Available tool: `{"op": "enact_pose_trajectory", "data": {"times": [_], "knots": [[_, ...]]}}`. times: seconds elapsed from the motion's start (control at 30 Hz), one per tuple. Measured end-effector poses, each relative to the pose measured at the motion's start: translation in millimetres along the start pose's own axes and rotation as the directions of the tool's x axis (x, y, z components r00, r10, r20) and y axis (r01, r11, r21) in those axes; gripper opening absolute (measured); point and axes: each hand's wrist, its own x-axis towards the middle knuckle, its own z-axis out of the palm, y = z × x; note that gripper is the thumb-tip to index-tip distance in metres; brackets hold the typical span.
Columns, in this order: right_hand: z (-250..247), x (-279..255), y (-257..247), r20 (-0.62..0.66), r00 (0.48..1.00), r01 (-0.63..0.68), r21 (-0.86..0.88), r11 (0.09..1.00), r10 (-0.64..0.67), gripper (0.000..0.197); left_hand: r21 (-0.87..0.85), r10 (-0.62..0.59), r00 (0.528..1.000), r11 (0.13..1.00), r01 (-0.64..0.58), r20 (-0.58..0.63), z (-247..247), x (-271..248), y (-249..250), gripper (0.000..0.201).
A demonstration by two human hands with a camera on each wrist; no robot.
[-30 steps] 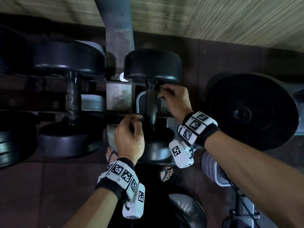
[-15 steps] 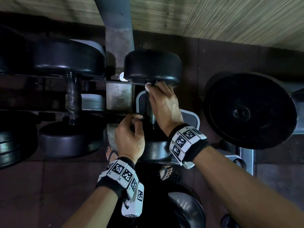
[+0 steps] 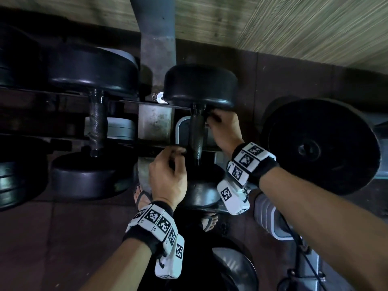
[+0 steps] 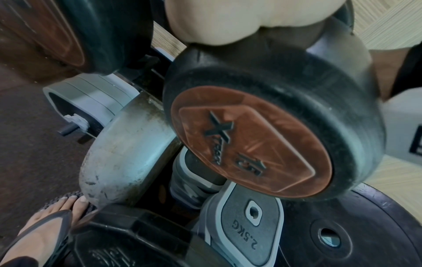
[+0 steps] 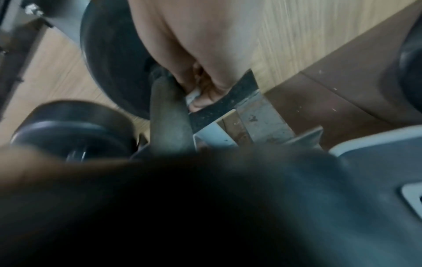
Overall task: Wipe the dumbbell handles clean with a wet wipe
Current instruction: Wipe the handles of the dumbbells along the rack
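1. Right hand (image 3: 225, 131): fingers curled at the far end of the handle (image 3: 195, 136), just under the far head (image 3: 200, 86). The right wrist view, blurred, shows a pale strip, seemingly the wipe (image 5: 193, 94), pinched between the fingertips (image 5: 205, 94) and pressed against the handle's side.
2. Left hand (image 3: 169, 178): fingers curled at the near end of the handle, beside the rack rail (image 3: 153, 148); what they grip I cannot tell.
3. Dumbbell: lies across the rack, handle running away from the person, its knurled middle bare between the two hands. The near head (image 4: 274, 140) carries a copper-coloured cap marked 15.
4. Second dumbbell (image 3: 95, 122): on the same rack to the left, well apart from both hands.
5. Plate (image 3: 321, 145): a large black disc to the right, near the right wrist.
6. Small plate (image 4: 248, 229): grey, marked 2.5KG, below the near head.
7. Floor: a sandalled foot (image 4: 43, 229) stands by the rack's base.
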Motion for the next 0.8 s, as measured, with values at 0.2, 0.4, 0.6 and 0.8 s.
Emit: {"op": "enact_pose_trajectory", "data": {"times": [0.2, 0.4, 0.6, 0.8], "knots": [[-2.9, -16.0, 7.1, -0.153, 0.988, 0.019, 0.185, 0.982, 0.009, 0.015, -0.006, 0.018, 1.0, 1.0, -0.018, 0.002, -0.4, -0.4, 1.4, 0.032], [5.8, -37.2, -2.6, -0.356, 0.905, 0.274, 0.067, 0.959, -0.233, 0.021, -0.008, 0.018, 1.0, 1.0, -0.018, 0.004, -2.5, -1.4, 2.7, 0.032], [9.5, -39.0, -3.1, -0.357, 0.794, 0.474, -0.144, 0.869, -0.492, 0.02, 0.001, 0.03, 1.0, 1.0, -0.03, 0.007, -2.6, -0.6, 2.5, 0.035], [20.5, -37.8, -9.8, -0.214, 0.827, 0.475, -0.228, 0.85, -0.52, 0.022, 0.05, -0.046, 0.998, 0.998, 0.043, 0.046, -1.8, 4.1, 2.8, 0.025]]}}
